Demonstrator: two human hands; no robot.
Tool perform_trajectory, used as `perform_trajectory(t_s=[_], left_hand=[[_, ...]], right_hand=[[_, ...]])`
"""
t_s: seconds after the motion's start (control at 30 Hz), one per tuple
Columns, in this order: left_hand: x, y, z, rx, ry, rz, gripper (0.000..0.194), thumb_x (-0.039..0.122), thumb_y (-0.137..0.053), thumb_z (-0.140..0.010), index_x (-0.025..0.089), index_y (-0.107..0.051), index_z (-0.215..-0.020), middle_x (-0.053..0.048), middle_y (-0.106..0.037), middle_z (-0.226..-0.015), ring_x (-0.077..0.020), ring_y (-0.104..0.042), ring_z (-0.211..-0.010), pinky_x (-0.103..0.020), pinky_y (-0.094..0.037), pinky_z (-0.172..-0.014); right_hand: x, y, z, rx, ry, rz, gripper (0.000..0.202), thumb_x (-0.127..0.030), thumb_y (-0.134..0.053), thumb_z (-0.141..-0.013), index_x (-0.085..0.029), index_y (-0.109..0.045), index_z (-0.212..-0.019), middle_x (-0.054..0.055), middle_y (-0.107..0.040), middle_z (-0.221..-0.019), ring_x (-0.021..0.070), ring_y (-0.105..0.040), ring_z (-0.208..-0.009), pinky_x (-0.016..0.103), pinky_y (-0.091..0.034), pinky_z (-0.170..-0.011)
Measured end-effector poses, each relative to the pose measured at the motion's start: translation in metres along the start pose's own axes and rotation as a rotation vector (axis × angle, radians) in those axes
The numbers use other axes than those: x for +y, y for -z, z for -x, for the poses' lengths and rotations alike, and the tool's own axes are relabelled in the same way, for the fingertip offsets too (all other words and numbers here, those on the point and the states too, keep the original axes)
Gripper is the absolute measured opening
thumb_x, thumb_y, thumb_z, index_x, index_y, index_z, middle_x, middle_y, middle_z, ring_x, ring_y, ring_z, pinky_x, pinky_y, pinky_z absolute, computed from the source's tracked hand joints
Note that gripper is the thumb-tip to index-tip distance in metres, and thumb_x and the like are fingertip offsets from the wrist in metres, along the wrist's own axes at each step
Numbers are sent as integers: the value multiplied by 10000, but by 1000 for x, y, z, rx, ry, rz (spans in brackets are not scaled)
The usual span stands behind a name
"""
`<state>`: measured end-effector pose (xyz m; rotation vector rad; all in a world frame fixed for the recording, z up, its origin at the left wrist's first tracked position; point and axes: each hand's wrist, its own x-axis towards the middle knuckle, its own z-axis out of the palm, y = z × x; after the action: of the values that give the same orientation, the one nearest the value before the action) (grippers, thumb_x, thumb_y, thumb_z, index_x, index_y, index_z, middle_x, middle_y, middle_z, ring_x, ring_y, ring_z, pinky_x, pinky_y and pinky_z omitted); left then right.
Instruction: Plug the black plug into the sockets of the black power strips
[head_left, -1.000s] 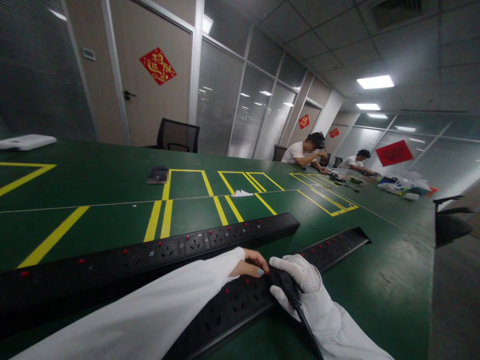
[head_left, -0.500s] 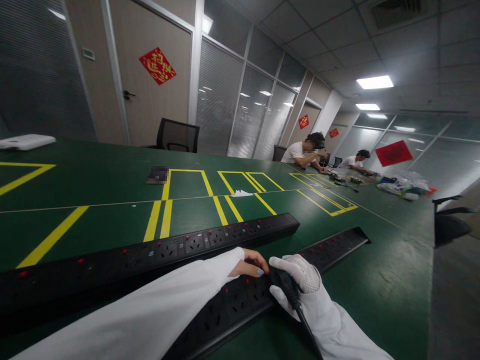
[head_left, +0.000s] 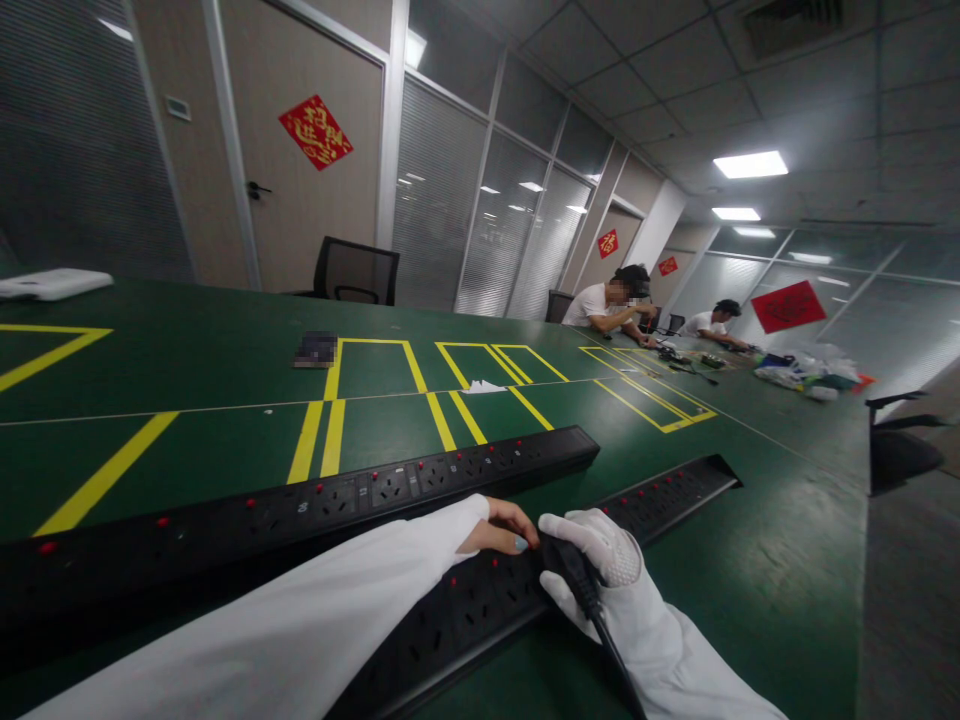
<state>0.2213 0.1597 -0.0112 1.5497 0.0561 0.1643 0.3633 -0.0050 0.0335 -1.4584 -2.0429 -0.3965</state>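
My right hand (head_left: 592, 550), in a white glove with dotted grip, is closed around a black power plug (head_left: 562, 560). The plug's thick cable (head_left: 611, 650) runs down toward the bottom edge. Under both hands lies a long black power strip (head_left: 472, 610) with sockets and red switches; the plug is against its top, but its prongs are hidden. Bare at the fingers, with a white sleeve, my left hand (head_left: 502, 525) is bent over the same strip. Its thumb and fingertips meet beside the plug, and what they grip there is hidden.
Behind my hands a second black power strip (head_left: 435, 475) lies across the green table (head_left: 787, 540). Yellow tape marks (head_left: 375, 342) and a white scrap (head_left: 486, 386) are farther back. Two people sit at the far right near cables and plastic bags (head_left: 810, 365).
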Motion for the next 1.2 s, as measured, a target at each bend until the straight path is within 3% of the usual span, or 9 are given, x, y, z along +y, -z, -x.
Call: perform_trajectory(t_s=[1.2], left_hand=[[-7, -2, -2, -48, -28, 96, 290, 366, -680, -677, 148, -683, -868, -25, -657, -870, -178, -578, -849, -276, -431, -794]], right_hand=[[-2, 3, -1, -18, -22, -6, 485, -280, -597, -739, -216, -464, -1200, 65, -585, -908, 194, -565, -839, 338, -492, -717]])
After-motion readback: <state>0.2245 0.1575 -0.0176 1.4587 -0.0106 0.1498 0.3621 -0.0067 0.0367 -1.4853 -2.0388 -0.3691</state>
